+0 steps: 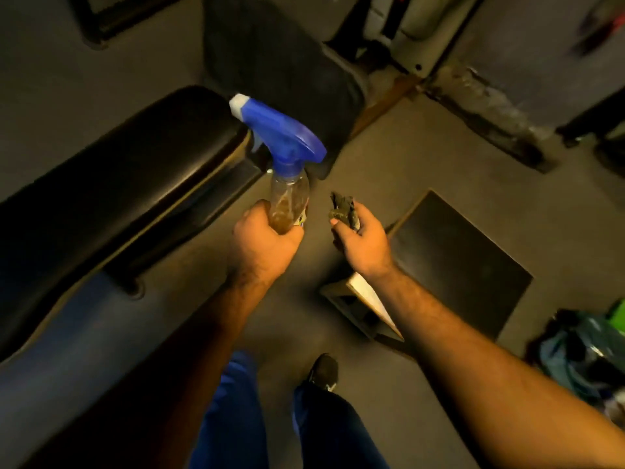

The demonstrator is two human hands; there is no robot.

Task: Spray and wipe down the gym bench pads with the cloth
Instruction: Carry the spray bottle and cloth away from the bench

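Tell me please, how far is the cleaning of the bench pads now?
Done: no wet marks or wiped streaks can be told on the pad in this dim view. In hand: the left hand holds the bottle by its body, nozzle toward the pad; the right hand holds the bunched cloth. Left: likely the spraying and wiping.

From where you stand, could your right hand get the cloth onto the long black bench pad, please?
Probably yes, with a cross-body reach. The right hand grips the cloth, but the left hand holding the spray bottle sits between it and the bench pad.
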